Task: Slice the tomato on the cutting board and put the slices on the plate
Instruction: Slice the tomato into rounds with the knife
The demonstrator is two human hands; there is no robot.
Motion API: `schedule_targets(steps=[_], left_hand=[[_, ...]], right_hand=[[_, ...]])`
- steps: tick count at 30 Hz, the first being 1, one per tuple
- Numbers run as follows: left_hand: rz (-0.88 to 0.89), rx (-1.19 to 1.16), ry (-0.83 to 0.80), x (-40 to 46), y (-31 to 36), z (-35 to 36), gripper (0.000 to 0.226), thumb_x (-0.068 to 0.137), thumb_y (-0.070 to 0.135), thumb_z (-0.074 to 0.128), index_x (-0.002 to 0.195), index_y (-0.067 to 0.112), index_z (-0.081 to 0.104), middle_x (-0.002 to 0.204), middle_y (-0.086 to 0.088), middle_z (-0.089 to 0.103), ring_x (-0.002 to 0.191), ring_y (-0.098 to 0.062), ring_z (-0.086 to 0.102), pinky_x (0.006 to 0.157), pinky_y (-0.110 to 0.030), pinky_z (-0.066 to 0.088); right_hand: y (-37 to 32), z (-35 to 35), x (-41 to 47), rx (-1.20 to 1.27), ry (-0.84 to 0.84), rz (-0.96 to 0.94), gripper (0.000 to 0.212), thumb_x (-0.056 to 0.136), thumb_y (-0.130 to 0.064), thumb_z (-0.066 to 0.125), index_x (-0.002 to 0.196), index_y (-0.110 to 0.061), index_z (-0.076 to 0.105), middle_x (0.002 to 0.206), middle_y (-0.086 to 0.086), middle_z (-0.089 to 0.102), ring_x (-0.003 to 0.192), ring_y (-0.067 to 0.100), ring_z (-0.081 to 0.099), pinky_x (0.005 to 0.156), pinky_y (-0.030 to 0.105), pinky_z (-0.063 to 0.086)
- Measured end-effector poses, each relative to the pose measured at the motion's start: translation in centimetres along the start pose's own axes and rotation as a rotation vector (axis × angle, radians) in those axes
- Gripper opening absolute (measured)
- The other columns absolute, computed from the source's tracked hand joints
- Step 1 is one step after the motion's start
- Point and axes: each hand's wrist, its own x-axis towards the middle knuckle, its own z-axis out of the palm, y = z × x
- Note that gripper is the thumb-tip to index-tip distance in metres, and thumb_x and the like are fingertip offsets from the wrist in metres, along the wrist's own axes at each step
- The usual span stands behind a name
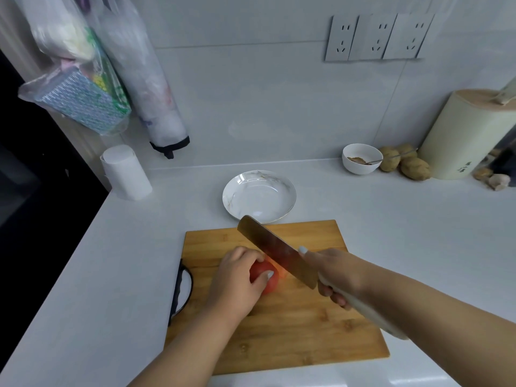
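Observation:
A red tomato (268, 278) lies on the wooden cutting board (290, 325), partly covered by my left hand (237, 277), which presses on it from the left. My right hand (335, 272) grips the white handle of a broad knife (279, 251). The blade stands against the tomato's right side, where a pale cut face shows. Behind the board sits a white marbled plate (236, 191) with nothing on it.
A paper roll (125, 172) stands at the back left. At the back right are a small white bowl (358, 163) with a spoon, several potatoes (407, 163) and a cream knife block (466, 135). Plastic bags (92, 79) hang on the left wall. The board's black handle (181, 291) juts left.

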Motion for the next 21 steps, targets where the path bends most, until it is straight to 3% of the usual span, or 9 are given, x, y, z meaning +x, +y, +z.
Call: schedule_targets(steps=[9,18,21], left_hand=[[-0.001,0.002,0.005,-0.1,0.1,-0.1,0.025,0.083,0.042,0.064,0.105,0.033,0.056,0.107,0.018,0.047,0.100,-0.002,0.041,0.081,-0.016,0.038],[0.033,0.003,0.014,0.0,0.0,-0.1,0.026,0.082,0.040,0.064,0.105,0.029,0.058,0.104,0.018,0.046,0.100,-0.003,0.041,0.082,-0.017,0.038],[0.040,0.001,0.018,0.0,-0.1,-0.1,0.026,0.082,0.041,0.064,0.104,0.029,0.059,0.102,0.018,0.046,0.099,-0.003,0.041,0.081,-0.015,0.036]], right_hand=[[-0.7,-0.5,-1.6,-0.108,-0.045,0.046,0.054,0.094,-0.064,0.031,0.081,-0.018,0.055,0.062,0.007,0.050,0.040,0.016,0.041,0.047,0.022,0.039],[-1.6,0.6,-0.2,-0.151,-0.015,0.038,0.056,0.095,-0.064,0.030,0.075,-0.016,0.052,0.060,0.007,0.052,0.039,0.016,0.042,0.047,0.023,0.042],[-2.1,1.3,0.9,-0.184,0.004,0.042,0.065,0.093,-0.066,0.029,0.076,-0.009,0.053,0.066,0.012,0.055,0.043,0.020,0.044,0.049,0.024,0.042]])
